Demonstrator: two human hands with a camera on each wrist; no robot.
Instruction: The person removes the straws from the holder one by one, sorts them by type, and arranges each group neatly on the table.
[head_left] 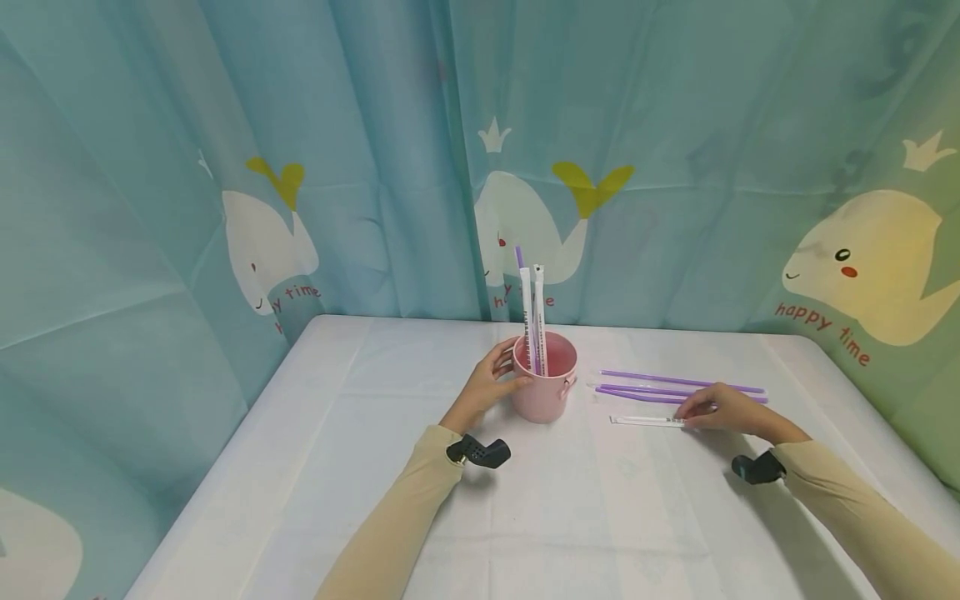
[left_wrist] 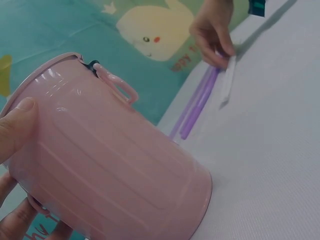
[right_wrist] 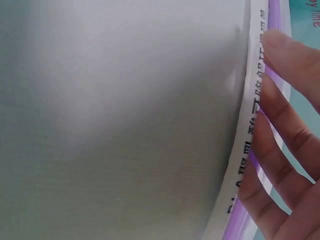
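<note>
My left hand (head_left: 486, 390) holds a small pink bucket (head_left: 542, 404), its thumb on the near side by the rim and its fingers around the far side. In the left wrist view the bucket (left_wrist: 115, 150) shows ribbed walls and a handle. Two white paper-wrapped straws (head_left: 542, 325) and a purple straw (head_left: 518, 257) stand in it, leaning slightly. To the right, my right hand (head_left: 722, 410) pinches the printed end of another paper-wrapped straw (head_left: 637, 420) low over the table. Black print shows along this wrapped straw (right_wrist: 245, 145) beside the fingertips in the right wrist view.
Several purple straws in clear wrappers (head_left: 637, 389) lie just behind the right hand's straw. A white cloth covers the table (head_left: 360, 500). Behind its far edge hangs a blue-green curtain (head_left: 405, 167) printed with whales.
</note>
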